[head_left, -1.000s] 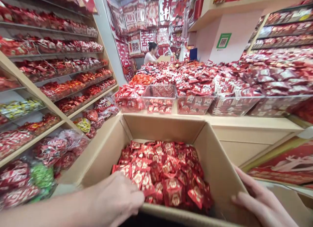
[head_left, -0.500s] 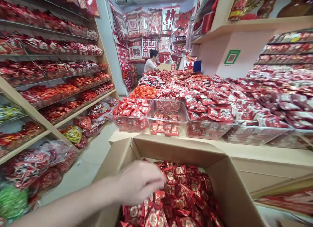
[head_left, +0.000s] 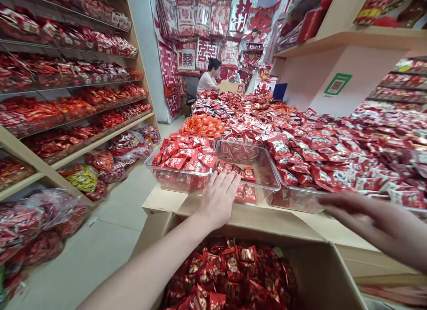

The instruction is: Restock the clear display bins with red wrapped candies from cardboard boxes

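My left hand reaches past the carton's far edge, its fingers stretched out over the front left rim of a clear plastic bin. In that bin lie a few small red candy packets, and I see nothing held in the hand. To the right, my right hand hovers in front of the neighbouring bins, blurred, with fingers extended and no object in it. Below my left arm stands an open cardboard box, loaded with red wrapped candies with gold print.
A heaped bin of red packets adjoins on the left. More piled packets spread over the counter. Shelves of packets line the left wall, with bagged goods on the floor. A person sits at the far end.
My left hand has moved from above the candies in the box up and forward to the bin's rim. My right hand has come into view at the right. The camera view has shifted.
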Action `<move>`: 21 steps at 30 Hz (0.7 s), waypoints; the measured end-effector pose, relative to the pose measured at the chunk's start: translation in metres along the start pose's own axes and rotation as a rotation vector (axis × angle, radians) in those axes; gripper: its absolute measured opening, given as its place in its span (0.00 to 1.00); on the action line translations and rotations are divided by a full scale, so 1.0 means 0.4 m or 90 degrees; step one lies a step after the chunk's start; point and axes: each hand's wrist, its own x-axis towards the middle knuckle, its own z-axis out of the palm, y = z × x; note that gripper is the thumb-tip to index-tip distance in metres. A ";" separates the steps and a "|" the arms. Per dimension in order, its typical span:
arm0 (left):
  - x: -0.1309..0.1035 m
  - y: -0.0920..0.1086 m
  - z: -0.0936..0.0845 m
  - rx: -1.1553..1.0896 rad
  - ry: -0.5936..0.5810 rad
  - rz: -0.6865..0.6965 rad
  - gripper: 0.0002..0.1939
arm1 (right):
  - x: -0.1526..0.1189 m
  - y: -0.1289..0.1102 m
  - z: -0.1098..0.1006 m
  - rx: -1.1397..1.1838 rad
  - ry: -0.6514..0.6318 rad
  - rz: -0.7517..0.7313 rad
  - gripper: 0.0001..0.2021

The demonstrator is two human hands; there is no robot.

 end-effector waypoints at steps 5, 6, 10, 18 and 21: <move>0.011 -0.039 0.014 -0.156 0.147 0.019 0.21 | 0.341 -0.185 0.235 -0.431 -0.210 -0.404 0.08; 0.013 -0.044 0.015 -0.180 0.167 0.017 0.21 | 0.392 -0.197 0.286 -0.483 -0.239 -0.426 0.07; 0.018 -0.049 0.011 -0.217 0.185 0.006 0.20 | 0.502 -0.179 0.432 -0.595 -0.299 -0.460 0.26; 0.027 -0.052 0.007 -0.198 0.154 0.009 0.16 | 0.535 -0.152 0.482 -0.620 -0.254 -0.460 0.36; 0.030 -0.054 0.008 -0.194 0.143 0.012 0.16 | 0.539 -0.158 0.474 -0.612 -0.277 -0.455 0.34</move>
